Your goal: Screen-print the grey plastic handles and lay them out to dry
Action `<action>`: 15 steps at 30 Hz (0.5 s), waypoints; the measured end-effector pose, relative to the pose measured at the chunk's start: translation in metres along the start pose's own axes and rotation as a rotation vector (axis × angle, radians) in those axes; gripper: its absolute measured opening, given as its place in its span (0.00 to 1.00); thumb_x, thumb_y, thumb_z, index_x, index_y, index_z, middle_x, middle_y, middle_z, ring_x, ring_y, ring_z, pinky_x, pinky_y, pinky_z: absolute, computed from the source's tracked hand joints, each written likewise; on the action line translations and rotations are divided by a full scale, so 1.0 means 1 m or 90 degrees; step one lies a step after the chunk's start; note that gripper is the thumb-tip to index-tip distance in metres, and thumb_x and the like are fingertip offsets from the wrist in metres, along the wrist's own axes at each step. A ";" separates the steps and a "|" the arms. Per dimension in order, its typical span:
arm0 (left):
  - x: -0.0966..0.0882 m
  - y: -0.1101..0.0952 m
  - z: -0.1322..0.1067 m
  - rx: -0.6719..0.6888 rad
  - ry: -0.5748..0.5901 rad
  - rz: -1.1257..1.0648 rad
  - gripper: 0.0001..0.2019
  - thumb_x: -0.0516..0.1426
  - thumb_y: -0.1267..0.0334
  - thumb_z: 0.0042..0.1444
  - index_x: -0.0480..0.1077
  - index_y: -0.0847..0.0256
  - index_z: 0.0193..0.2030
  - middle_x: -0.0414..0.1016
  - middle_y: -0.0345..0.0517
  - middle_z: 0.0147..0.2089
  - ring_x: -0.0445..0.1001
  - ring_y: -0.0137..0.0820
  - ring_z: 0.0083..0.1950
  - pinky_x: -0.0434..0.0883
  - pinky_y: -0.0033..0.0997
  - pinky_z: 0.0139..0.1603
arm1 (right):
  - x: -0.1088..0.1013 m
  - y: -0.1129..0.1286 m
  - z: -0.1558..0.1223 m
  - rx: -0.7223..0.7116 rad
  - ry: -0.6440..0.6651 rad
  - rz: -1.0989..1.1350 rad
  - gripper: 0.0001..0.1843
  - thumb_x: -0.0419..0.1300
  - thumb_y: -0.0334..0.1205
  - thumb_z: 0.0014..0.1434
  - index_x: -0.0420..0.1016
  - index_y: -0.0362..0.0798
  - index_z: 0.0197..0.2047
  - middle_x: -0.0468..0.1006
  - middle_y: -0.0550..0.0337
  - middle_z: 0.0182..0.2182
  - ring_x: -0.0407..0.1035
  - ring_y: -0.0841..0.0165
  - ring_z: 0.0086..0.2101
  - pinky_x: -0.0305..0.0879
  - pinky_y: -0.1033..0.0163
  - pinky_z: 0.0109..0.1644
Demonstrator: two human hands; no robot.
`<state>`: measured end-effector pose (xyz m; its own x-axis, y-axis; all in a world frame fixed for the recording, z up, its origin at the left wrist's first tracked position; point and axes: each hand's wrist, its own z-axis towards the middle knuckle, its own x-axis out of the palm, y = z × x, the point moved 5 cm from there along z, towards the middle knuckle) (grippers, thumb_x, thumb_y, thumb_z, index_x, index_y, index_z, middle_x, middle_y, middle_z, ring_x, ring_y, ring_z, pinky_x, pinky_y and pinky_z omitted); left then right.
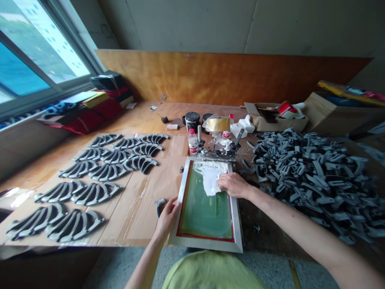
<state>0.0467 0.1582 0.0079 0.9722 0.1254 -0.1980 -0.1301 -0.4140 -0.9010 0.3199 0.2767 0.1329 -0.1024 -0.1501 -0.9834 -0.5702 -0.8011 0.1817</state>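
The left hand [167,217] holds the frame [205,244] of the screen [204,212] in a narrow grip, fingers curled round its left edge. The right hand [234,186] presses a white rag [209,177] onto the green mesh, its grip wide and flat, fingers spread. The single screen lies on the surface [135,120], its far edge against a clamp [218,153]. Left of it, on cardboard [144,208], lie thirteen curved grey parts [96,194] in five rows; one more part [159,206] sits just beside the left hand. Right of the screen is a heap [309,180] of grey parts, too many to count. Beyond stand two bottles [193,142] and two black tins [192,121].
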 end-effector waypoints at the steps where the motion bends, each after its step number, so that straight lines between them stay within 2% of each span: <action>1: 0.000 -0.001 -0.001 0.002 -0.002 -0.006 0.34 0.56 0.38 0.52 0.69 0.61 0.57 0.75 0.41 0.32 0.74 0.34 0.32 0.68 0.29 0.31 | -0.001 -0.002 0.005 0.022 -0.021 0.002 0.08 0.58 0.26 0.57 0.74 0.47 0.34 0.76 0.59 0.33 0.68 0.66 0.37 0.58 0.64 0.38; 4: 0.000 -0.006 -0.003 0.013 -0.011 -0.016 0.33 0.58 0.38 0.51 0.70 0.62 0.56 0.75 0.41 0.31 0.73 0.34 0.31 0.68 0.29 0.30 | 0.008 0.002 0.010 0.074 -0.089 -0.024 0.10 0.54 0.26 0.61 0.76 0.47 0.39 0.77 0.56 0.36 0.67 0.63 0.40 0.60 0.63 0.41; 7: -0.001 -0.011 -0.005 0.012 -0.022 -0.020 0.33 0.59 0.38 0.50 0.71 0.62 0.54 0.74 0.40 0.29 0.73 0.33 0.29 0.67 0.29 0.28 | 0.025 0.019 -0.004 0.036 -0.093 -0.034 0.14 0.51 0.26 0.63 0.76 0.45 0.43 0.77 0.52 0.39 0.67 0.62 0.43 0.62 0.61 0.43; 9: -0.001 -0.012 -0.005 0.008 -0.022 -0.027 0.33 0.59 0.38 0.49 0.71 0.62 0.54 0.75 0.41 0.29 0.73 0.34 0.29 0.67 0.29 0.28 | 0.027 0.024 -0.014 0.007 -0.079 -0.021 0.14 0.52 0.27 0.63 0.76 0.46 0.45 0.77 0.53 0.39 0.68 0.63 0.42 0.63 0.62 0.43; 12: -0.002 -0.015 -0.006 -0.001 -0.017 -0.033 0.33 0.60 0.38 0.49 0.71 0.62 0.53 0.76 0.41 0.30 0.74 0.33 0.30 0.68 0.29 0.29 | 0.008 0.013 -0.007 0.030 -0.084 0.010 0.15 0.56 0.31 0.64 0.75 0.51 0.52 0.77 0.58 0.40 0.70 0.65 0.42 0.64 0.64 0.43; 15: -0.005 -0.027 -0.013 -0.004 -0.003 -0.054 0.35 0.61 0.38 0.48 0.69 0.62 0.55 0.76 0.41 0.30 0.74 0.33 0.29 0.69 0.29 0.28 | -0.019 -0.013 0.026 0.128 -0.109 0.028 0.27 0.62 0.37 0.62 0.66 0.59 0.64 0.76 0.61 0.44 0.71 0.67 0.41 0.64 0.66 0.44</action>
<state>0.0474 0.1575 0.0384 0.9787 0.1642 -0.1230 -0.0464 -0.4067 -0.9124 0.3081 0.3050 0.1491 -0.2573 -0.0681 -0.9639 -0.7109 -0.6623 0.2365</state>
